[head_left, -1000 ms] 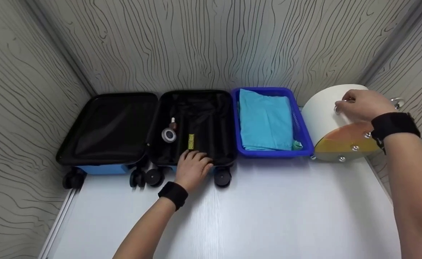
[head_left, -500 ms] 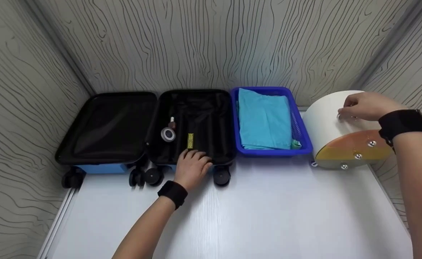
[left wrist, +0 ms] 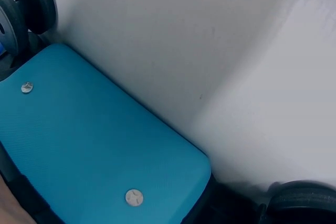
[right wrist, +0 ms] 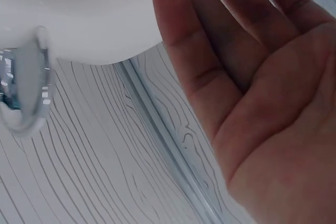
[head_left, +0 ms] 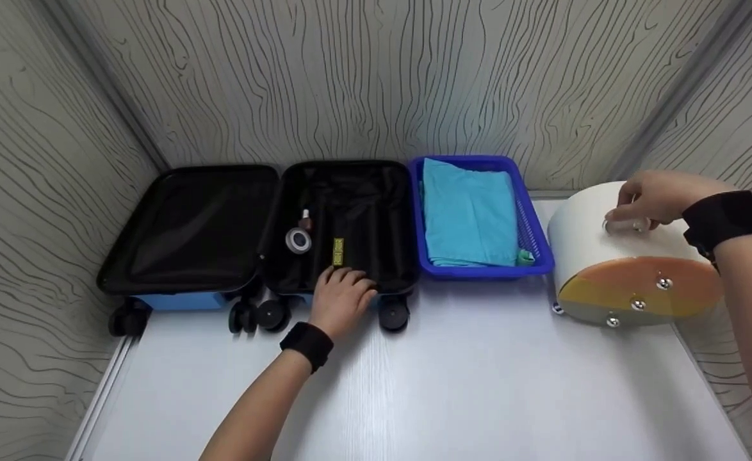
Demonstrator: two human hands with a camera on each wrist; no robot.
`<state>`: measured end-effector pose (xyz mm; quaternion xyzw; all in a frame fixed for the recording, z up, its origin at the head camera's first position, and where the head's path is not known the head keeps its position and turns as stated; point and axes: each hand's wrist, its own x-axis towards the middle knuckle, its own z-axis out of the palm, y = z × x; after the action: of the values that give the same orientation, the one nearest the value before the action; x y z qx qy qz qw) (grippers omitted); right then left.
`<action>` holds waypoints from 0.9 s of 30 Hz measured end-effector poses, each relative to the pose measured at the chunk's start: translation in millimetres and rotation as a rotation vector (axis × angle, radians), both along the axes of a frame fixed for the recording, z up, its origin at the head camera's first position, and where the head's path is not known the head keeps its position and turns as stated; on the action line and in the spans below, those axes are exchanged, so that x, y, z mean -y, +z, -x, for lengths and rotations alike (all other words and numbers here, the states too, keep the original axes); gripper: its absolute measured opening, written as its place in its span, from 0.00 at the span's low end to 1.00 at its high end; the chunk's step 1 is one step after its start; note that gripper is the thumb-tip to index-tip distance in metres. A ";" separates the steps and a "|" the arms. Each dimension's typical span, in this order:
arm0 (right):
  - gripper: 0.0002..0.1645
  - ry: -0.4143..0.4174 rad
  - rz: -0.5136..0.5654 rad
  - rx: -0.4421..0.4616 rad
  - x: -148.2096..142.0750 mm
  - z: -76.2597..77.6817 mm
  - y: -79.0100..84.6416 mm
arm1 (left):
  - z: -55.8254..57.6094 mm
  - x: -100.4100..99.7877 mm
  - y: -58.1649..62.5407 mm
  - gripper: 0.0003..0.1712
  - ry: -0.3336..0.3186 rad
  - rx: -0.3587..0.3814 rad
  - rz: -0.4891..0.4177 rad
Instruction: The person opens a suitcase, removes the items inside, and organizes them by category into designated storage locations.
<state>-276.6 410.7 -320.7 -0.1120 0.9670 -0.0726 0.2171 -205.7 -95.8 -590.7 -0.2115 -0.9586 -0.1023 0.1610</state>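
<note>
My right hand (head_left: 664, 195) grips the short handle (head_left: 621, 225) on top of a white box (head_left: 571, 224) with a curved top. An orange and yellow drawer front (head_left: 597, 288) with silver knobs faces me. The right wrist view shows the bent fingers (right wrist: 181, 40) at the handle, their tips cut off by the frame. My left hand (head_left: 341, 299) rests on the near rim of an opened black-lined suitcase (head_left: 385, 218), fingers reaching over it. Inside lie a small brown dropper bottle (head_left: 305, 223), a round silver-rimmed item (head_left: 298, 241) and a yellow label (head_left: 339, 251).
The suitcase's other half (head_left: 196, 224) lies left, its wheels (head_left: 394, 315) facing me. A blue basket (head_left: 485, 274) holding folded turquoise cloth (head_left: 469, 214) and a small green item (head_left: 525, 258) stands between suitcase and box. Wood-patterned walls (head_left: 350, 77) enclose the white table (head_left: 465, 371).
The white box has come away from the back wall towards me and slightly right, with my right hand on its handle throughout. My left hand stays at the suitcase rim.
</note>
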 end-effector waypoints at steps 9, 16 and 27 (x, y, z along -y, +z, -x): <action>0.27 0.027 -0.029 0.088 15.5 -9.0 4.3 | 0.0 -0.1 -1.0 0.21 0.001 -0.003 0.006; 0.22 0.070 -0.026 0.137 32.4 -15.4 5.1 | -0.7 0.8 -1.3 0.20 0.006 0.004 0.011; 0.22 0.084 0.037 0.204 57.3 -16.1 -1.1 | 1.5 2.7 -2.9 0.20 0.015 -0.009 0.014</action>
<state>-260.6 353.4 -321.9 -0.1486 0.9328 -0.0925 0.3151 -207.2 -98.4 -593.5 -0.2059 -0.9601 -0.0931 0.1648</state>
